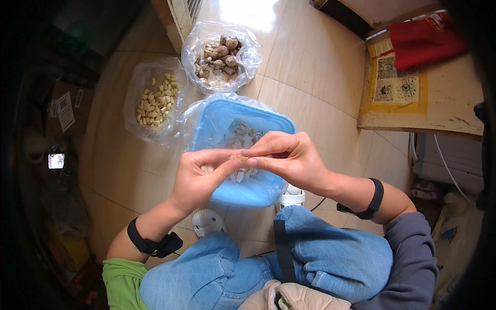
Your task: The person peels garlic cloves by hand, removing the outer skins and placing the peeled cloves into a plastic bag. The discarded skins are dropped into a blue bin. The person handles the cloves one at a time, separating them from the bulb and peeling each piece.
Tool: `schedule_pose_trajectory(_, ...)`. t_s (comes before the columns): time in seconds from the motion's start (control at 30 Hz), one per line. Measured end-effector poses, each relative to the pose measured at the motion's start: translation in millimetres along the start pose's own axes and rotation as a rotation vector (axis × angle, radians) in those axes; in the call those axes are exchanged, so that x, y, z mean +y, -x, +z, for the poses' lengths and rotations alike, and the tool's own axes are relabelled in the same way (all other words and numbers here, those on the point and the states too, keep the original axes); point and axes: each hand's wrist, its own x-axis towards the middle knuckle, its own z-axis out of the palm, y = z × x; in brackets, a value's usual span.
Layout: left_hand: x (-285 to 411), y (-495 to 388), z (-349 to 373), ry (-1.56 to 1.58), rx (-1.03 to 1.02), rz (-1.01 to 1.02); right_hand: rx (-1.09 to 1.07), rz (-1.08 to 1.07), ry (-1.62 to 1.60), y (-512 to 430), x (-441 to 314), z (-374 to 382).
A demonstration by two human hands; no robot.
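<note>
Over a blue plastic bin (207, 128) lined with a clear bag, my two hands meet at their fingertips. Thumb and fingers of my left hand (197, 176) grip a garlic clove (242, 159), and a pale piece of garlic (207, 167) shows in its palm. My right hand (296, 159) pinches the same clove's right end between thumb and forefinger. Papery garlic skins (244, 133) lie in the bin, partly hidden by my hands. Peeled cloves (157, 102) fill part of a clear plastic bag (133, 93) at the left. Whole garlic bulbs (224, 56) sit in another clear bag (250, 42) behind the bin.
White shoes (208, 223) stand on the tiled floor (286, 83) near the bin. To the right is a worn wooden table (453, 100) with a red cloth (424, 40) on it. A cardboard box (71, 110) and a small lit screen (56, 161) are at the left.
</note>
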Motion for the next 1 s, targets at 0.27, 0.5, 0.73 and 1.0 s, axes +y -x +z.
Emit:
schedule_pose_trajectory(0.27,-10.7,-1.2,-2.8,0.395,-0.173,-0.246,-0.011,-0.063,0.167,-1.9,-7.0,6.9)
schedule_pose_trajectory(0.5,-13.2,-2.7,-18.1,0.359,-0.382,-0.254,-0.317,-0.088,0.081,-20.5,0.8,-15.6)
schedule_pose_trajectory(0.73,-8.6,-6.3,-14.3,0.393,-0.253,-0.307,-0.166,-0.131,0.056,-17.6,1.2,-21.4)
schedule_pose_trajectory(1.0,-13.6,-7.5,-12.9,0.279,-0.153,-0.185,-0.193,-0.228,0.283,-9.4,-4.5,-12.6)
